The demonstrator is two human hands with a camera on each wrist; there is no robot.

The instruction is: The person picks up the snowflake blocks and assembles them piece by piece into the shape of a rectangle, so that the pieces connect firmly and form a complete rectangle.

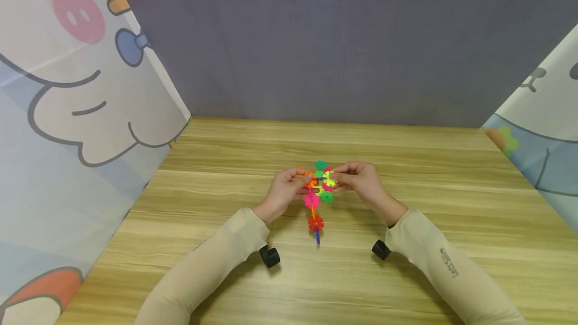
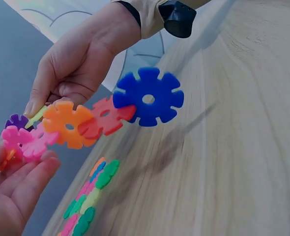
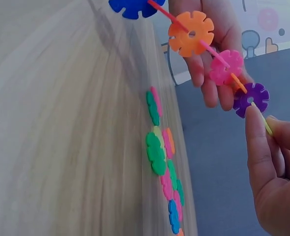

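A chain of notched plastic discs spans both hands above the table. In the head view my left hand (image 1: 284, 190) pinches the chain near its upper end, around an orange disc (image 1: 311, 181). From there it hangs toward me through a pink disc (image 1: 311, 201) and a red disc (image 1: 316, 223) to a blue disc (image 2: 148, 97). My right hand (image 1: 364, 183) pinches a yellow disc (image 1: 330, 179) between thumb and forefinger. This yellow disc meets the edge of a purple disc (image 3: 258, 94) at the chain's end.
Under the hands, several loose discs lie on the wooden table (image 1: 217, 245), among them a green disc (image 1: 320, 165) and another green disc (image 3: 155, 153). A grey panel (image 1: 316, 44) rises behind the table. Cartoon-printed sheets (image 1: 90, 99) stand at both sides.
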